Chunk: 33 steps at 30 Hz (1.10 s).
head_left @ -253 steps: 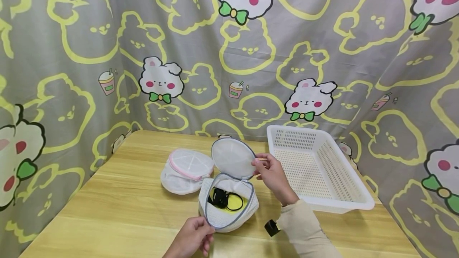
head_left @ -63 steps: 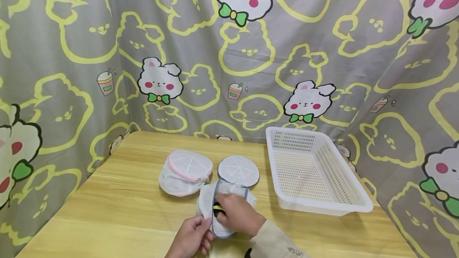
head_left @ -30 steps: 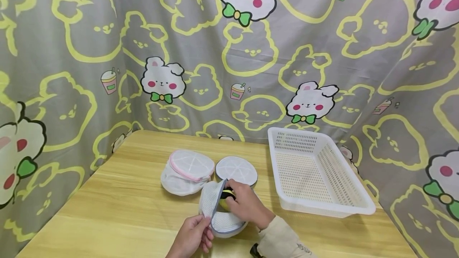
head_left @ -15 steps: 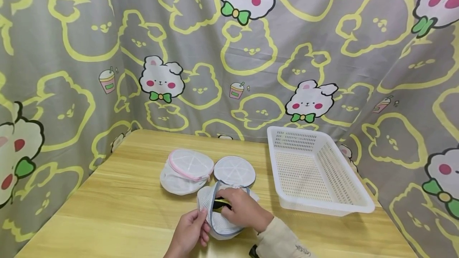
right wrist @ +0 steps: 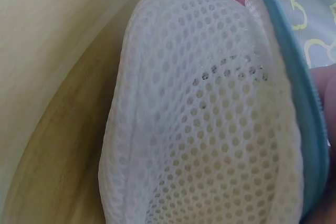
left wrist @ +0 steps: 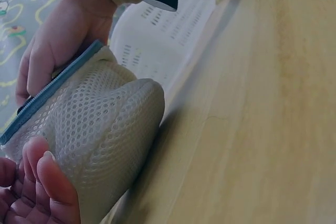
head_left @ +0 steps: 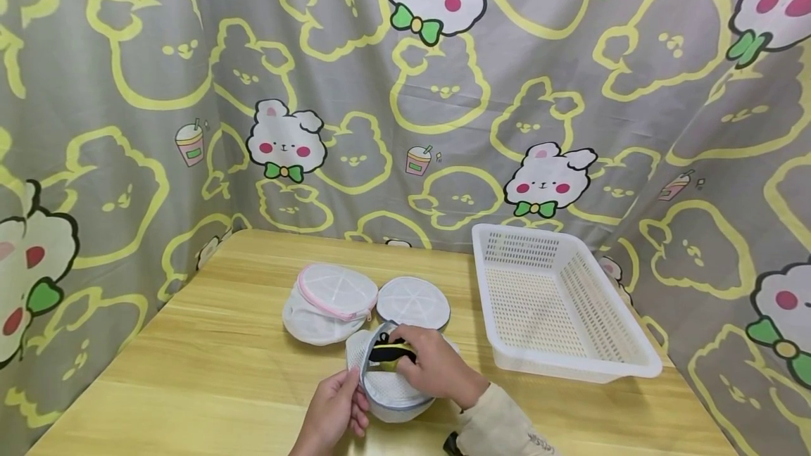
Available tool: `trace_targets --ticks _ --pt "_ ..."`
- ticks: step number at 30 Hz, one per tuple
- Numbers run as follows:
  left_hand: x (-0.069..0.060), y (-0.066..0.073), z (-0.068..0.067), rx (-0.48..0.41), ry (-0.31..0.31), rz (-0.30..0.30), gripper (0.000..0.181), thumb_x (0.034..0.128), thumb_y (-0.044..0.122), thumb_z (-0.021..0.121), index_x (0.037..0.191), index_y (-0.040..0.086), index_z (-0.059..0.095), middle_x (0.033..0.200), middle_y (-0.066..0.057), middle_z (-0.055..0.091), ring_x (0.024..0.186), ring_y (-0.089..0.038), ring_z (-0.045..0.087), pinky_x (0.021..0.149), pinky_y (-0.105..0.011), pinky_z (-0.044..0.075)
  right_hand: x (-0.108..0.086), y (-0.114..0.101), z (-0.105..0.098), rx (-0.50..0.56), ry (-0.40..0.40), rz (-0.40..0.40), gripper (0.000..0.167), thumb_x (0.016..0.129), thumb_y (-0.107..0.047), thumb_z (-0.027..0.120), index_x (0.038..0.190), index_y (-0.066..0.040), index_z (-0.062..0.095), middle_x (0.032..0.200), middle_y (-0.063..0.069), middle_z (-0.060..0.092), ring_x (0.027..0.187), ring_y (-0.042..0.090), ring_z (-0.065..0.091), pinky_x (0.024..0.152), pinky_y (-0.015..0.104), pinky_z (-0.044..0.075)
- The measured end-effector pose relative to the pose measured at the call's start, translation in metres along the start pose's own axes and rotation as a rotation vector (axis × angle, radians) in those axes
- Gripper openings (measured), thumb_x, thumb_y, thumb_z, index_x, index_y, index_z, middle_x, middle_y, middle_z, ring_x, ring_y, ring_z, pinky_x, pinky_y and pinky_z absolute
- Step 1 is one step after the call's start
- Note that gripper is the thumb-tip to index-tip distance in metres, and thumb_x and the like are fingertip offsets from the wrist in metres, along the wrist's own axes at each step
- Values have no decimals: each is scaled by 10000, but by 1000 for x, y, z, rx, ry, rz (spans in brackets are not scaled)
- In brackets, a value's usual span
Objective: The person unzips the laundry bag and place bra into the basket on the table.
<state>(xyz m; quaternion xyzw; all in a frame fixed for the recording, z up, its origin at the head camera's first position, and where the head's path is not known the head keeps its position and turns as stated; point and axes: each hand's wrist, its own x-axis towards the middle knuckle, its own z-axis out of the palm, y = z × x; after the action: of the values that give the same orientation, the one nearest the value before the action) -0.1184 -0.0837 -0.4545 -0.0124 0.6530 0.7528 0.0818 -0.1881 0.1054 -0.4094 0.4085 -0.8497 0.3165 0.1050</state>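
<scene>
Near the front edge of the bench [head_left: 190, 357] sits the unzipped bag [head_left: 399, 408]; the left hand [head_left: 334, 405] pinches its rim, the right hand [head_left: 438, 369] grips the black-and-yellow bundle [head_left: 388, 353] inside. A basket [head_left: 570, 368] fills the back right corner.

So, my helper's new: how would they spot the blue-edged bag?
On the wooden table, look left of the white basket's near end. The blue-edged bag sits there, gripped by the left hand; unlike its pink-edged neighbour, it gapes open, showing black and yellow contents.
</scene>
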Motion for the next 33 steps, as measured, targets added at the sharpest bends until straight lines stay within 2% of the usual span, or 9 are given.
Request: trace_targets --ticks 13,21,28,33 --pt "0 -1 -1 -4 -12 9 409 1076 205 324 844 -62 528 673 -30 532 504 -132 540 438 -232 495 -1 1 -1 35 64 37 270 724 10 559 956 -125 598 929 -20 642 782 76 546 680 211 485" --pt "-1 -1 -3 -2 -9 9 377 1068 174 320 847 -34 543 665 -24 533 498 -129 547 443 -237 499 0 4 -1 89 172 71 221 725 28 539 887 -119 568 837 -29 609 660 53 519 549 189 461" --pt "-1 -2 -4 13 -17 -5 373 1069 193 341 864 -38 551 675 -20 538 504 -123 547 446 -232 499 0 5 -1 70 192 81 222 714 17 544 888 -119 571 846 -23 618 683 68 535 572 199 478" --pt "-1 -3 -4 51 -15 9 372 1069 199 359 865 -46 551 689 -18 542 511 -119 550 444 -224 496 0 4 -2 81 204 101 230 720 17 549 896 -129 573 868 -34 624 710 85 552 599 211 493"
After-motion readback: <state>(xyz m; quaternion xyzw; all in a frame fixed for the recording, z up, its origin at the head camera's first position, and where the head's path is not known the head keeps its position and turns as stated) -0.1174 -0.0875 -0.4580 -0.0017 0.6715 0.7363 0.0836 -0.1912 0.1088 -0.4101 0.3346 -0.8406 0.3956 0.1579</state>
